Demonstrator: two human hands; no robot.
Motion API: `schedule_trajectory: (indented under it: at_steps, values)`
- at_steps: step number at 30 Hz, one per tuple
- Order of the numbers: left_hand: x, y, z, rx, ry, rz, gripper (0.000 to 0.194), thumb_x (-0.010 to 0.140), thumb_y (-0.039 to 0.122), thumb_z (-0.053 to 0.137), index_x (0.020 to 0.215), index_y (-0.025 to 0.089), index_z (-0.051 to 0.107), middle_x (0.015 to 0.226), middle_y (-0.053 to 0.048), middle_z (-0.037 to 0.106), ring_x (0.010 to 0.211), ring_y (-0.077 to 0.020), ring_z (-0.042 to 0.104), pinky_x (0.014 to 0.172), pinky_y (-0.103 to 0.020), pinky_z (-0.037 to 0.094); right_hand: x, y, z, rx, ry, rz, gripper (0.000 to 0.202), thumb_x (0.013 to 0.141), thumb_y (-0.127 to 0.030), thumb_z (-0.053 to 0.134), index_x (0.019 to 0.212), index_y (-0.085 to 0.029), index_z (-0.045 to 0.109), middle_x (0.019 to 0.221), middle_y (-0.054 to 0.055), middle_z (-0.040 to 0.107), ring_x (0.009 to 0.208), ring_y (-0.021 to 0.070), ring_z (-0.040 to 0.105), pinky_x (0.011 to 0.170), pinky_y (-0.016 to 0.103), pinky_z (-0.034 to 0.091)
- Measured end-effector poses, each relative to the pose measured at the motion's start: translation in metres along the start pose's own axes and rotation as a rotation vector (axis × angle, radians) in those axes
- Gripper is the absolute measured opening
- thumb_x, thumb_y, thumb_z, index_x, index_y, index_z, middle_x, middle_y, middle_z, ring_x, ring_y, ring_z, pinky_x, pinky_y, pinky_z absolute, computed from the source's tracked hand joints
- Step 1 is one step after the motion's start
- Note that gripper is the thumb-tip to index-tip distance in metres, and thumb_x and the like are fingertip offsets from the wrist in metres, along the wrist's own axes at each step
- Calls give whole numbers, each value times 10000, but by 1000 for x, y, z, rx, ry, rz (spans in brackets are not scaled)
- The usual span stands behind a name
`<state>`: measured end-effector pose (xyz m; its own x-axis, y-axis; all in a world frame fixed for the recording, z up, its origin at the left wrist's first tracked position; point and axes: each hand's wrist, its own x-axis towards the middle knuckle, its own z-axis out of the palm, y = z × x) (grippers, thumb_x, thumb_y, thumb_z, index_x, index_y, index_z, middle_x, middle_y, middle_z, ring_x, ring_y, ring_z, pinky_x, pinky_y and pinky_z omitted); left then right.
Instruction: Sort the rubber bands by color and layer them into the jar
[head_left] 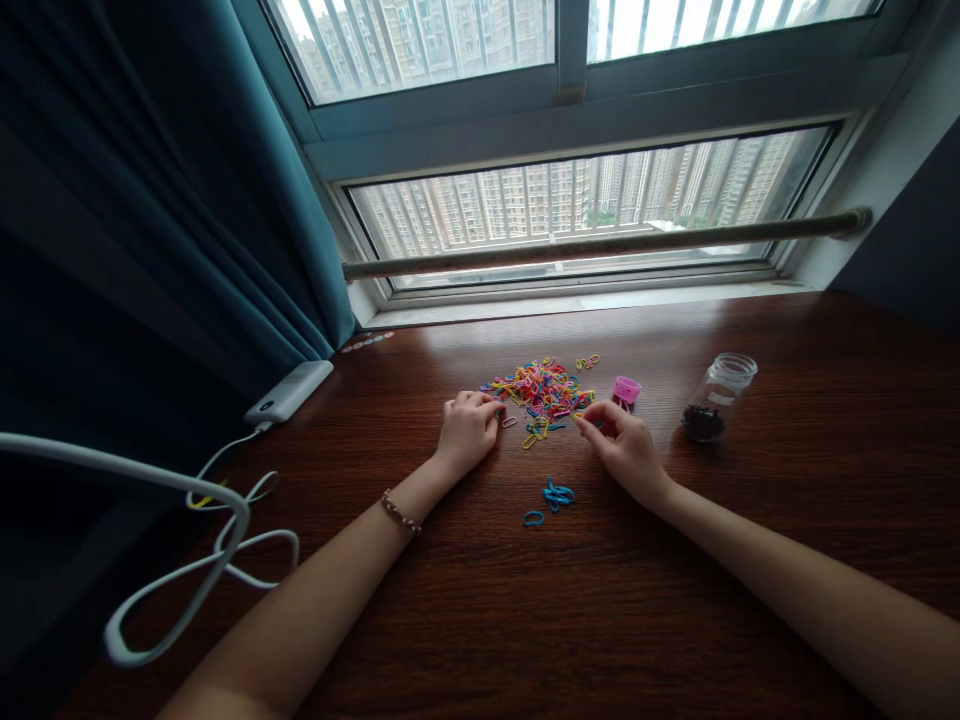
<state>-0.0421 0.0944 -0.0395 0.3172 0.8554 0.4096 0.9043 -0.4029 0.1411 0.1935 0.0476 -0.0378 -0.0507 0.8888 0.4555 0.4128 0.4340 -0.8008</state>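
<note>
A loose heap of small coloured rubber hair ties (541, 388) lies on the table, mixing pink, red, yellow and blue. At its left edge rests my left hand (469, 430), fingers curled together; a small dark bit shows at the fingertips, too small to make out. A single pink hair tie (509, 422) lies beside these fingertips. My right hand (626, 450) is at the heap's right edge, thumb and forefinger pinched on a yellow hair tie (578, 416). Nearer to me, a small group of blue hair ties (556, 494) sits apart, with one blue hair tie (533, 518) beside it.
Behind my right hand is a pink plastic lid (627, 388). Farther right stands an open clear jar (724, 390) with dark contents at the bottom. A white power strip (291, 391) and a looping white cable (238, 510) are at the left, by the blue curtain (225, 200).
</note>
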Motion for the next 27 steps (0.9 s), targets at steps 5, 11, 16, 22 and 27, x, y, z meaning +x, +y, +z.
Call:
schedule_trajectory:
  at_steps: [5, 11, 16, 22, 27]
  values:
    - [0, -4, 4, -20, 27, 42, 222, 777, 153, 481, 895, 211, 660, 966, -51, 628, 945, -218, 490, 813, -380, 366, -11, -17, -1, -129, -434, -532, 147, 830, -295, 508, 793, -188, 602, 691, 33, 590, 677, 155, 512, 641, 276, 425]
    - [1, -7, 7, -68, 99, 44, 134, 768, 210, 543, 823, 198, 664, 893, -57, 636, 897, -220, 519, 782, -373, 405, -10, -19, -2, -201, -401, -556, 180, 849, -281, 483, 929, -198, 621, 865, 71, 619, 813, 183, 534, 742, 327, 456]
    - [2, -3, 2, -173, 179, 62, 96, 774, 173, 542, 807, 190, 630, 852, -48, 631, 870, -195, 533, 798, -346, 432, -5, -3, 6, -352, -204, -372, 244, 864, -218, 437, 1036, -179, 606, 1078, 100, 589, 1066, 238, 449, 914, 421, 409]
    - [-8, 23, -9, -430, 133, 383, 118, 807, 191, 511, 866, 181, 614, 831, -51, 640, 812, -155, 558, 782, -309, 459, -4, 11, 12, -437, -268, -323, 252, 865, -190, 423, 1016, -144, 619, 1064, 96, 597, 1087, 240, 428, 959, 421, 382]
    - [-20, 49, -21, -493, -94, 650, 158, 818, 213, 475, 875, 203, 622, 796, -58, 662, 781, -156, 588, 742, -304, 464, -3, 11, 11, -391, -232, -329, 229, 858, -179, 417, 958, -167, 622, 992, 108, 592, 1020, 244, 469, 898, 441, 422]
